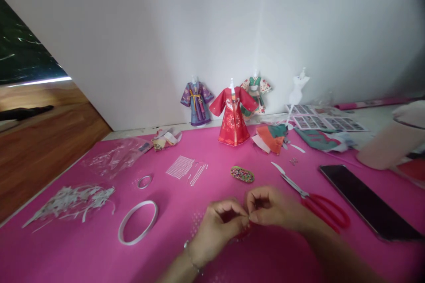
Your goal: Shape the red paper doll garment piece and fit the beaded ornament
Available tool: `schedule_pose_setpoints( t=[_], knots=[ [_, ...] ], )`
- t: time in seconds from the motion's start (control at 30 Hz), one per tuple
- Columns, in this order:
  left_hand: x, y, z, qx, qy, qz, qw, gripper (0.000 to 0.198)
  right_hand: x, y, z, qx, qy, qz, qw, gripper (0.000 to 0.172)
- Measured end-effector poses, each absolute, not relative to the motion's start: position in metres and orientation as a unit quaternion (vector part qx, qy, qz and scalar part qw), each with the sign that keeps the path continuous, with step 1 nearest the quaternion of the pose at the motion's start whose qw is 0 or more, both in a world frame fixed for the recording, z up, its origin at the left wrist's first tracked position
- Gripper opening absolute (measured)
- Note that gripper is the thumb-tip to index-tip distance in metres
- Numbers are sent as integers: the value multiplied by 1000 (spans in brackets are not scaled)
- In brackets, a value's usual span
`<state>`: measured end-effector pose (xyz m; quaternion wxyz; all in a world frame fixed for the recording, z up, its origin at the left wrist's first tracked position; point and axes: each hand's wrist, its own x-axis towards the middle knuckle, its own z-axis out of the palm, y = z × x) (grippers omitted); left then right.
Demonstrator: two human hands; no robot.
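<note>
My left hand (222, 225) and my right hand (274, 208) meet over the front middle of the pink mat (186, 261). Thumb and forefinger of each are pinched together, fingertips touching or nearly so. Whatever sits between them is too small to make out. Something small and reddish (244, 234) shows just under the left fingertips, mostly hidden. Beyond my hands lies an oval piece covered in many-coloured specks (242, 174). Red-handled scissors (312, 199) rest right of my right hand, blades partly apart and pointing away.
Miniature robes in purple (198, 104), red (232, 115) and green-and-white (257, 93) stand at the wall beside a bare white dress form (298, 88). Left are a tape roll (124, 230), a bead sheet (181, 167) and paper strips (76, 201). A phone (368, 201) and pale cup (381, 141) sit right.
</note>
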<state>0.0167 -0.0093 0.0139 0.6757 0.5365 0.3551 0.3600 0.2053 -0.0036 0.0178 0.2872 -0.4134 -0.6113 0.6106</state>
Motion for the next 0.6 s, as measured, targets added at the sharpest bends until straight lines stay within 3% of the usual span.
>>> schedule_pose_setpoints(
  t=[0.6],
  knots=[
    [21, -14, 14, 516, 374, 376, 673, 22, 205, -11, 29, -410, -653, 564, 295, 7]
  ],
)
